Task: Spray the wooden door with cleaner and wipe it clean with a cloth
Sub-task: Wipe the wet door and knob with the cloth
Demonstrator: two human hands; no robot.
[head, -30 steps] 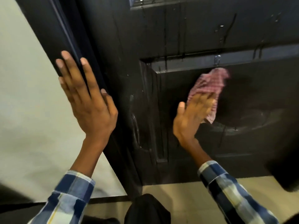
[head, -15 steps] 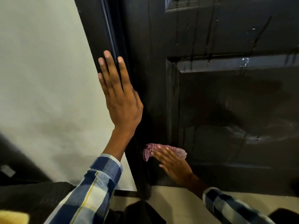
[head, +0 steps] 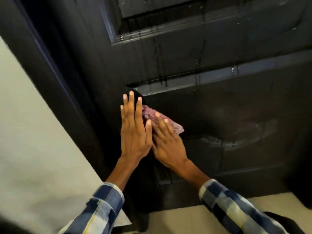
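Down at the lower half of the wooden door (head: 219,115) now, dark paint, raised mouldings, and it is wet: drips run down from the upper panel and beads of cleaner sit along the ledge of the lower panel (head: 244,132). A pale smear curves across that panel, which looks like cleaner not yet rubbed off.

The cloth (head: 162,119), pink and bunched, is pressed flat on the door at the top left corner of the lower panel, just under the moulding. The right hand (head: 166,141) lies on top of it, fingers straight and spread, nothing curled round the fabric. That makes sense to me: a flat palm pushes the cloth hard onto the surface and lets it slide.

The left hand (head: 134,130) is right beside it, thumb touching or nearly touching the right one, fingers straight and together, pointing up the stile. It looks braced on the door, probably to steady it against the push, though motion blur leaves me unsure the palm is truly in contact.

Checked shirt cuffs (head: 104,205) on both wrists. To the left, the dark frame (head: 55,78) and a pale wall (head: 33,141); pale floor (head: 185,220) below.

No brand, label or writing can be read anywhere.
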